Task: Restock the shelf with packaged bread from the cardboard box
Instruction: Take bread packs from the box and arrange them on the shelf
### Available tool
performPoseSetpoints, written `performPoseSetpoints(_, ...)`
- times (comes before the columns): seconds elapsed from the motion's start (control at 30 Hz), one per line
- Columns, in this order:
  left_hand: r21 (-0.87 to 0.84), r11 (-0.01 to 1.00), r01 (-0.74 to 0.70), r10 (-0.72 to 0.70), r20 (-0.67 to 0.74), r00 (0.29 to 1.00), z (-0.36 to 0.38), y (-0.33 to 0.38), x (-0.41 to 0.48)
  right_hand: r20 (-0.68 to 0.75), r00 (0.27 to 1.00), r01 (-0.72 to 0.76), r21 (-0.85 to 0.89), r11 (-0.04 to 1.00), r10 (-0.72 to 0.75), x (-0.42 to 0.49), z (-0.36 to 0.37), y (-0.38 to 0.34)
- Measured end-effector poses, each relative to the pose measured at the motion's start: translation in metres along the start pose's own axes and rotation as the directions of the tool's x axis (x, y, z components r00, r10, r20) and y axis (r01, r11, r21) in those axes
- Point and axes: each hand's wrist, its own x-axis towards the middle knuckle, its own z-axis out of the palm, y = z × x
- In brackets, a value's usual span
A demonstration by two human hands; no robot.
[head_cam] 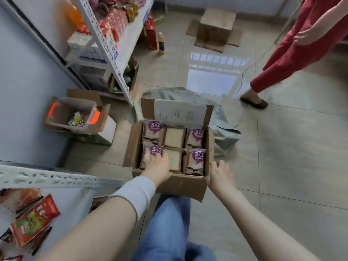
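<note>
1. Brown cardboard box (180, 183) sits open on the tiled floor (282, 166) before my knees, with bread packets (196, 161) inside in two rows.
2. My left hand (159, 169) reaches in. Its fingers (162, 159) lie over the near-left packet (148, 157); I cannot tell whether they grip it.
3. My right hand (219, 174) hovers beside the box's right wall, fingers loosely curled, holding nothing.

Six bread packs (174, 137): four purple-labelled, two plain.

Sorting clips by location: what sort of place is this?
Probably a small shop's stockroom: metal shelves of packaged snacks, an open box of bread packs on the floor, another carton beyond.
</note>
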Motion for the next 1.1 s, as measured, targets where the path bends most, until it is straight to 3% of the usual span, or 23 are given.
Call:
performPoseSetpoints(0.17,-0.155,0.988,-0.026,0.055,0.183,0.982,0.015,0.020,0.108,0.235,0.961,-0.201,0.236,0.951,0.145,0.078,0.049,-0.006)
performPoseSetpoints(0.33,-0.494,0.869,0.016,0.056,0.131,0.990,0.035,0.055,0.240,0.351,0.896,-0.417,0.449,0.791,0.273,0.171,0.117,-0.004)
performPoseSetpoints(0.57,-0.690,0.720,0.074,-0.084,0.019,0.996,0.063,0.090,0.318,0.389,0.806,-0.581,0.374,0.723,0.447,0.211,0.163,-0.020)
performPoseSetpoints(0.7,-0.828,0.547,0.125,-0.185,0.026,0.982,0.062,0.097,0.331,0.408,0.756,-0.654,0.433,0.620,0.513,0.214,0.167,-0.025)
performPoseSetpoints(0.83,-0.768,0.632,0.106,-0.185,-0.016,0.983,0.058,0.095,0.327,0.457,0.752,-0.653,0.410,0.638,0.476,0.209,0.163,-0.023)
performPoseSetpoints(1.1,-0.733,0.680,0.019,-0.078,-0.047,0.996,0.063,0.087,0.320,0.421,0.834,-0.527,0.419,0.740,0.356,0.201,0.167,-0.010)
